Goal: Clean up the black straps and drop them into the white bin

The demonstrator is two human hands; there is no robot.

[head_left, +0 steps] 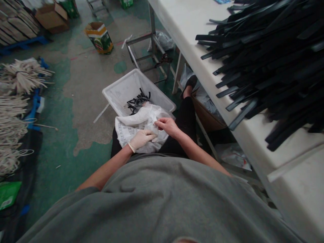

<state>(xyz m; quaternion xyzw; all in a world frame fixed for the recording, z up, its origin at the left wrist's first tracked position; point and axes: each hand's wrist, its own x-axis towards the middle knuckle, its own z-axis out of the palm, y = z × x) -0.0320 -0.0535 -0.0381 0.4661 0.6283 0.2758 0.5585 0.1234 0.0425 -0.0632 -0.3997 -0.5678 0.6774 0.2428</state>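
A crumpled white bag (pixel 126 133) with printed writing lies across my lap, its upper part hanging over the near edge of a white plastic bin (pixel 116 91). My left hand (pixel 142 139), in a pale glove, pinches the bag's plastic near its middle. Just to the right and a little higher, my bare right hand (pixel 167 126) has its thumb and fingers closed on the same bag. Short black strips (pixel 139 99) lie in the bin beyond the bag.
On the right, a white table (pixel 217 72) bears a large pile of black strips (pixel 273 60). A metal frame (pixel 134 59) stands behind the bin. Bundles of pale cords (pixel 22 76) lie at the left; cartons (pixel 101 38) stand farther back.
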